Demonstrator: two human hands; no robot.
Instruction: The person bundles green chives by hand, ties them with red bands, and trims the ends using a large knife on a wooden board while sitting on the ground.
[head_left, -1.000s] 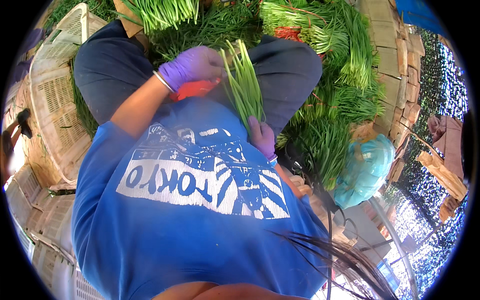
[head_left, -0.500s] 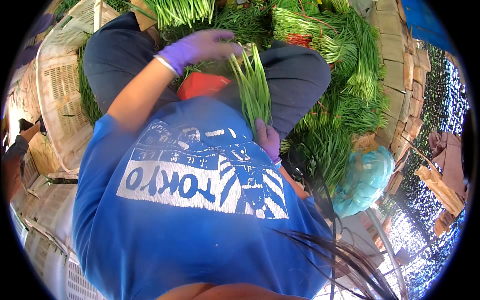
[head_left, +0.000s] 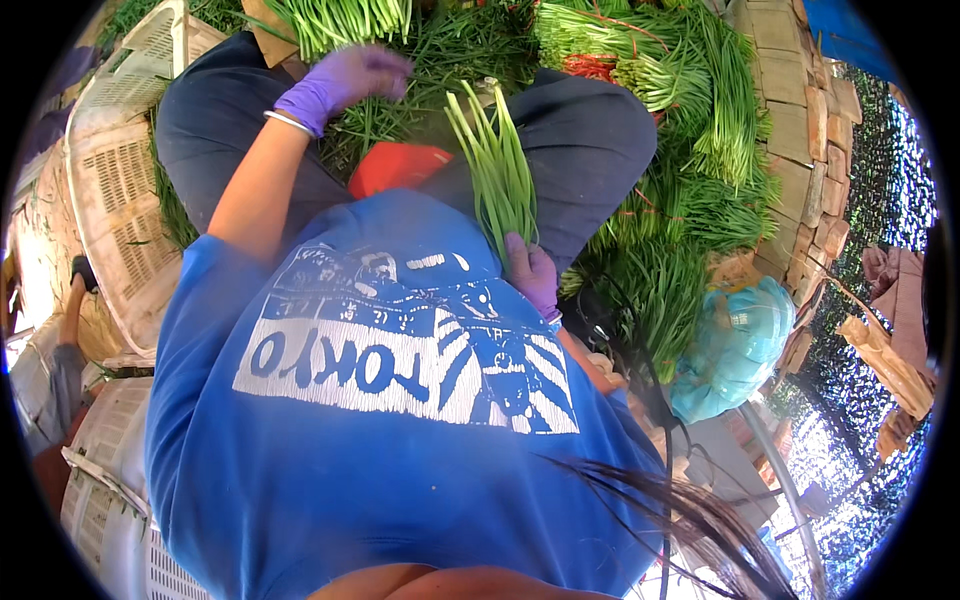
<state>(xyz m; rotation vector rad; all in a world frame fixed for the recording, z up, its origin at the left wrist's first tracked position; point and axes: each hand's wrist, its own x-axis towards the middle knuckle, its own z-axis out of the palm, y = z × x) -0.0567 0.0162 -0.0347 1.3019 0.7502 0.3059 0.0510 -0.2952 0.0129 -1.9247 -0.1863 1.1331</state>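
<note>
Two gloved hands — right hand (head_left: 532,275) in a clenched grip on a green stalk bunch (head_left: 497,172); left hand (head_left: 345,80) released over loose greens (head_left: 400,110).

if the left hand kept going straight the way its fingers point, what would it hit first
Most likely the loose green stalks heaped just beyond the left hand, whose fingertips already look on them; depth is hard to judge.

Head view, single, fisheye: worn on the person's head, facing steeply down over the blue shirt (head_left: 400,400) that fills the centre and 6 o'clock, very near. Beyond it, knees and heaped green stalks (head_left: 690,130) lie toward 12 o'clock. White plastic crates (head_left: 110,190) curve along 9 o'clock; a teal bag (head_left: 735,345) sits at 3 o'clock. Straight edges bend at the rim. No second view.
</note>
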